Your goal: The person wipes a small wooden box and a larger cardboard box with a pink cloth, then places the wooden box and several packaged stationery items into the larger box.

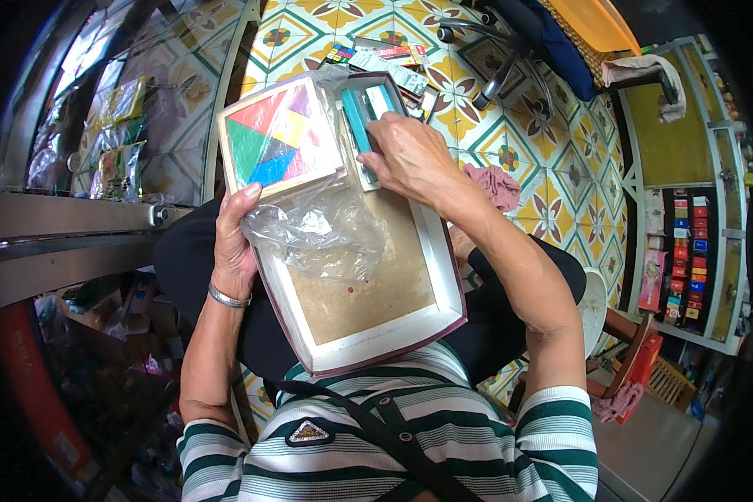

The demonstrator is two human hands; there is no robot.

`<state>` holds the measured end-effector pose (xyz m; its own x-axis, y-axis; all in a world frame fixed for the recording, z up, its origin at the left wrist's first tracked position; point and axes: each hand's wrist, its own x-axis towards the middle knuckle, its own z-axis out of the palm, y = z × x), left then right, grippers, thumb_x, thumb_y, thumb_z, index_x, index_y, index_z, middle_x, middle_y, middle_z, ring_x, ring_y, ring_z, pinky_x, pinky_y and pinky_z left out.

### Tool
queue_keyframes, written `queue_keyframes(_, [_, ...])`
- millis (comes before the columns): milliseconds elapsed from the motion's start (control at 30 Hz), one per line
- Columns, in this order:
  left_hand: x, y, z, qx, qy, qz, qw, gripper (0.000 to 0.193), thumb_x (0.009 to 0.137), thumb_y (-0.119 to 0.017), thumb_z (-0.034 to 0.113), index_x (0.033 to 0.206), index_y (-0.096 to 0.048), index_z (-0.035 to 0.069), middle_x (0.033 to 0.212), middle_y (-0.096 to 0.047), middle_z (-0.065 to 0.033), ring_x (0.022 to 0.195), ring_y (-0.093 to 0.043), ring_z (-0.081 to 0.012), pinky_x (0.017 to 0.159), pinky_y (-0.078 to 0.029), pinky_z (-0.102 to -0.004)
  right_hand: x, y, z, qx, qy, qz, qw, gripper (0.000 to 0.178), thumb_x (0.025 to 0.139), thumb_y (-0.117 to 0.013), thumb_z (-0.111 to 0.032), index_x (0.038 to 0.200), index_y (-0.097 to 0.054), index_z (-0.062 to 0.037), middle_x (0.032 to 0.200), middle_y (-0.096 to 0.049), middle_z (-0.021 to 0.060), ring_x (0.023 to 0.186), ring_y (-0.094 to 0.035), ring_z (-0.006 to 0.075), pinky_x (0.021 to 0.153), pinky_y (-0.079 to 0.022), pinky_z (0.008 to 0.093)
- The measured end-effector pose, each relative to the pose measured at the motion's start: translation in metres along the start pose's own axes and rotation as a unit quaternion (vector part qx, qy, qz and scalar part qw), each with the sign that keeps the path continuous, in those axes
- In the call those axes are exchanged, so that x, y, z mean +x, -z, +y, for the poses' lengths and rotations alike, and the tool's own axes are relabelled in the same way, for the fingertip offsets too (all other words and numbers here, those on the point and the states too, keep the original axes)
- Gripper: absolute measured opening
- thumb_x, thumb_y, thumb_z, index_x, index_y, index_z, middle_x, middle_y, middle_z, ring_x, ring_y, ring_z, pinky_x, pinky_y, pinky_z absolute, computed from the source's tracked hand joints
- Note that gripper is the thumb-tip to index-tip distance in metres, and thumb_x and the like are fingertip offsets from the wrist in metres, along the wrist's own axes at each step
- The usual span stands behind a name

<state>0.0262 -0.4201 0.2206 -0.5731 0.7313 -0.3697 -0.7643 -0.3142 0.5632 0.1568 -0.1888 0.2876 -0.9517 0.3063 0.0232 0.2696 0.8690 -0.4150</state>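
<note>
in the middle of the frame, the left hand (233,251) gripped the plastic bag (314,222) and puzzle (278,138), keeping them steady on the box (368,293). the right hand (406,155) was closed on a teal piece (358,117) above.

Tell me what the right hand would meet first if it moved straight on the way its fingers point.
The right hand points left, fingers already on the teal box. Next in that line is likely the colourful puzzle; depth is unclear.

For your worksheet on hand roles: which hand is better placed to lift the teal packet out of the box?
Right. The right hand already rests on the teal packet, while the left hand steadies the box edge by the plastic wrap.
</note>
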Motion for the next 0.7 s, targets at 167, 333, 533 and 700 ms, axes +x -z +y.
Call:
queue_keyframes(167, [0.001, 0.006, 0.001, -0.004, 0.012, 0.002, 1.000, 0.049, 0.087, -0.069, 0.019, 0.126, -0.053, -0.005, 0.117, -0.065, -0.0201, 0.102, -0.066, -0.0304, 0.093, -0.055, -0.0445, 0.010, -0.005, -0.023, -0.036, -0.033, 0.025, 0.999, 0.025, 0.083, -0.069, -0.020, 0.095, -0.060, 0.0001, 0.086, -0.063, 0.0226, 0.081, -0.065, 0.0413, 0.073, -0.052, 0.0509])
queue_keyframes(333, [0.002, 0.003, -0.001, -0.008, 0.011, -0.004, 1.000, 0.050, 0.086, -0.069, 0.020, 0.126, -0.053, -0.006, 0.116, -0.064, -0.0207, 0.103, -0.066, -0.0312, 0.094, -0.055, -0.0452, 0.012, -0.008, -0.019, -0.029, -0.035, -0.004, 0.999, 0.023, 0.082, -0.068, -0.015, 0.096, -0.059, 0.0015, 0.085, -0.064, 0.0224, 0.081, -0.065, 0.0418, 0.073, -0.052, 0.0509])
queue_keyframes(533, [0.003, 0.007, -0.002, -0.003, -0.002, 0.005, 1.000, 0.051, 0.086, -0.069, 0.019, 0.127, -0.052, -0.006, 0.117, -0.064, -0.0209, 0.104, -0.066, -0.0312, 0.093, -0.056, -0.0455, 0.008, -0.005, -0.018, 0.007, -0.028, -0.033, 0.999, 0.024, 0.082, -0.068, -0.013, 0.097, -0.060, 0.0042, 0.085, -0.065, 0.0226, 0.082, -0.065, 0.0432, 0.074, -0.052, 0.0497])
queue_keyframes(700, [0.003, 0.004, -0.002, -0.006, 0.007, 0.001, 1.000, 0.050, 0.087, -0.068, 0.019, 0.127, -0.052, -0.006, 0.117, -0.064, -0.0205, 0.102, -0.066, -0.0303, 0.092, -0.056, -0.0455, 0.005, -0.016, -0.011, 0.004, -0.008, 0.003, 1.000, 0.018, 0.083, -0.067, -0.008, 0.094, -0.061, 0.0054, 0.089, -0.062, 0.0242, 0.081, -0.064, 0.0436, 0.072, -0.051, 0.0502])
